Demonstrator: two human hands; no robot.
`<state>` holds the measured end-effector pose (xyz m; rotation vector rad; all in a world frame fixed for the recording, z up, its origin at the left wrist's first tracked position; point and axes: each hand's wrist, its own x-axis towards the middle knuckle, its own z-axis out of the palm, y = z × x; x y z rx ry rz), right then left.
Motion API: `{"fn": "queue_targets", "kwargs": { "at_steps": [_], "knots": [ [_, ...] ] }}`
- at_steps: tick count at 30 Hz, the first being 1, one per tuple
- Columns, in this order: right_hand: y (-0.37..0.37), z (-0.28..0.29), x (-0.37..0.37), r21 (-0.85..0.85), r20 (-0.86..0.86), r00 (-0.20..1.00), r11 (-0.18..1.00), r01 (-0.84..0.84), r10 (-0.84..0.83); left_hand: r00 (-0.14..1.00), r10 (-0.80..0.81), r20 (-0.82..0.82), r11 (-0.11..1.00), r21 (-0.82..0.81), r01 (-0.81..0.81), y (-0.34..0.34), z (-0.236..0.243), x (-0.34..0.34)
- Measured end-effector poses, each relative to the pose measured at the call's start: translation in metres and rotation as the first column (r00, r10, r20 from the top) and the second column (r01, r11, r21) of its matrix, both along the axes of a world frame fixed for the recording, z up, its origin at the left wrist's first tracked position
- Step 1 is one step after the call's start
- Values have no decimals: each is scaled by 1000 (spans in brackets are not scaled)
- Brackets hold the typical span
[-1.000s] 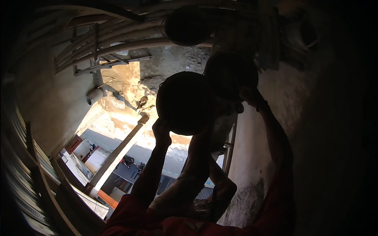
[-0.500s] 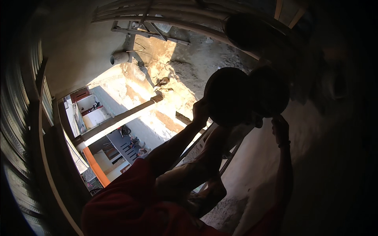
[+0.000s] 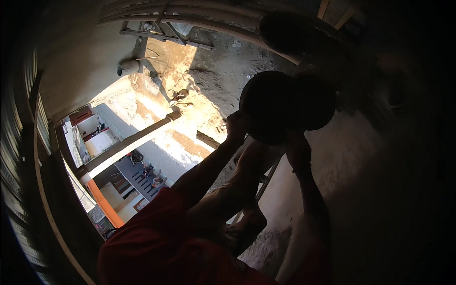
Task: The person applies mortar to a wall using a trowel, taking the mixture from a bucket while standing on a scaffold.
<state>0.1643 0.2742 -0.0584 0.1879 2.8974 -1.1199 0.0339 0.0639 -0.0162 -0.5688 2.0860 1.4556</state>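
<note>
A dark, round, bucket-like container is in front of me, nearly black in the shade. My left hand is closed on its left edge. At its lower right edge is my right hand, with a band at the wrist; its fingers seem wrapped round the rim, though shadow hides their tips. Just right of this container, touching or overlapping it, is a second dark round one. What either holds is too dark to make out.
Below my bent bare leg runs a ladder rail. A plastered wall stands at the right. Far below are sunlit sandy ground, a grey cylinder and a concrete beam. Long poles cross the top; corrugated sheeting lines the left.
My right hand has left the second container's lower edge and moved left to the first container. Both containers appear slightly further left and up. My left hand keeps its grip.
</note>
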Motion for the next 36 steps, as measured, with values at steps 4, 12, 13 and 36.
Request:
{"fn": "queue_targets", "kwargs": {
  "at_steps": [4, 12, 13, 36],
  "knots": [
    [-20, 6, -1, -93, 37, 997, 993, 75, -71, 1000, 18, -19, 1000, 0, -18, 3, -2, -1],
    [54, 60, -11, 149, 345, 921, 979, 138, -182, 977, -119, -174, 992, -70, 108, -31, 11, 7],
    [73, 51, -12, 242, 395, 898, 965, 101, -193, 957, -204, -206, 977, -100, 187, -35, 16, 7],
    [90, -149, -36, -103, 685, 593, 862, -496, 423, 577, -705, -413, 690, -589, 422, -108, 22, -14]
  ]
}}
